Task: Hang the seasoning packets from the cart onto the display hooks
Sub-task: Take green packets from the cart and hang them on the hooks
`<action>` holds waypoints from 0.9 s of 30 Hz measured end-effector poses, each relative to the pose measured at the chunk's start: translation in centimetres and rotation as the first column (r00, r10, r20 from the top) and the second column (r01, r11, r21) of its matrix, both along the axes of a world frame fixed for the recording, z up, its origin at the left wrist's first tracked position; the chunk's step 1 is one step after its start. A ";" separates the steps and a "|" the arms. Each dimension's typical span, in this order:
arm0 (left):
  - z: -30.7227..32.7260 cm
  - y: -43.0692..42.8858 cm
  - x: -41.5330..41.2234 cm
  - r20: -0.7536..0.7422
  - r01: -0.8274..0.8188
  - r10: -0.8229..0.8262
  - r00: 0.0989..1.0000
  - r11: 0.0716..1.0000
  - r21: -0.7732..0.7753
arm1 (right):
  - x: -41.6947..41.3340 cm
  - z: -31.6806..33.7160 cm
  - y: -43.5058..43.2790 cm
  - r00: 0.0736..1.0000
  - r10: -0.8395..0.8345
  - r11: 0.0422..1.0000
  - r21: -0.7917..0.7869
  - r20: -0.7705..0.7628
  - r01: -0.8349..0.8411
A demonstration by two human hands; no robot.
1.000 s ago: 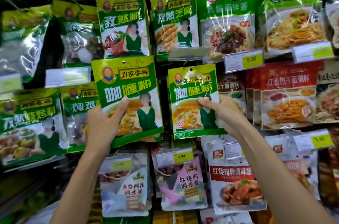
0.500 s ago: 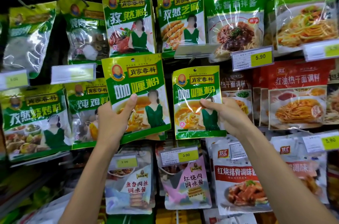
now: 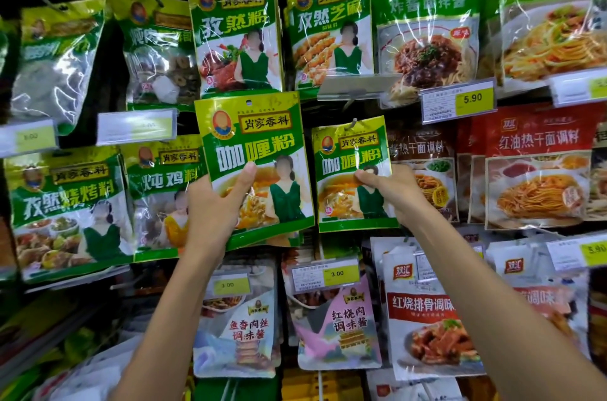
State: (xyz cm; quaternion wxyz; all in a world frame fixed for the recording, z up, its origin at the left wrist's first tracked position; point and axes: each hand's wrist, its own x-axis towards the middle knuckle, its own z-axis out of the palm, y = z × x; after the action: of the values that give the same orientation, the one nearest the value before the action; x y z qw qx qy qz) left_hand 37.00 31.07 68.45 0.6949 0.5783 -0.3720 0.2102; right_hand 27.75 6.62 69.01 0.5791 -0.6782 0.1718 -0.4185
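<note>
Our left hand (image 3: 213, 207) grips a green curry powder packet (image 3: 253, 138) by its lower left part, thumb pressed flat across the front and the fingers curled behind it. We hold it upright, tilted a little. Its hang hole at the top is free of any hook.

Just right of it, a second, smaller-looking curry packet (image 3: 348, 154) hangs on a display hook (image 3: 353, 123), and this hung packet is our landmark. Our right hand (image 3: 397, 190) pinches its right edge at mid height, thumb on the front, fingers hidden behind.

The held packet sits just to the left of the hung packet, nearer the camera; whether their edges touch we cannot tell. Directly above the hung packet a clear label holder (image 3: 358, 87) juts out. Up and to its left hangs a cumin powder packet (image 3: 235, 29). Up and to its right is a yellow 5.90 price tag (image 3: 458, 101). Below it hangs a 3.00 price tag (image 3: 325, 274).
</note>
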 end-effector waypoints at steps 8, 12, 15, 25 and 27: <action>-0.6 -0.7 -0.2 0.015 0.082 -0.082 0.996 0.996 0.023 | 0.8 -0.9 -0.2 0.981 -0.193 0.964 -0.189 -0.006 0.188; -1.3 -1.0 -0.3 -0.059 0.131 -0.129 0.990 0.991 0.024 | -1.3 -2.3 1.1 0.889 -0.408 0.859 -0.241 0.208 0.451; -1.8 -1.5 -0.9 -0.083 0.200 -0.197 0.977 0.979 0.032 | -2.9 -2.6 2.7 0.851 -0.389 0.849 -0.221 0.353 0.480; -2.0 -4.9 -5.0 -0.142 0.259 -0.233 0.962 0.943 0.207 | -3.4 -0.9 5.9 0.940 0.243 0.966 -0.142 0.238 -0.214; -1.6 -4.4 -4.7 -0.001 0.060 -0.062 0.998 0.961 0.271 | -3.6 -1.1 5.2 0.942 0.227 0.972 -0.120 0.248 -0.202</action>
State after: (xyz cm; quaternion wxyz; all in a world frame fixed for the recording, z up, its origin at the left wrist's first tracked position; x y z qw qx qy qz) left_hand 32.28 26.66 66.83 0.6141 0.6554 -0.4174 0.1382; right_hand 24.20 11.79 67.88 0.6067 -0.6583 0.0001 -0.4456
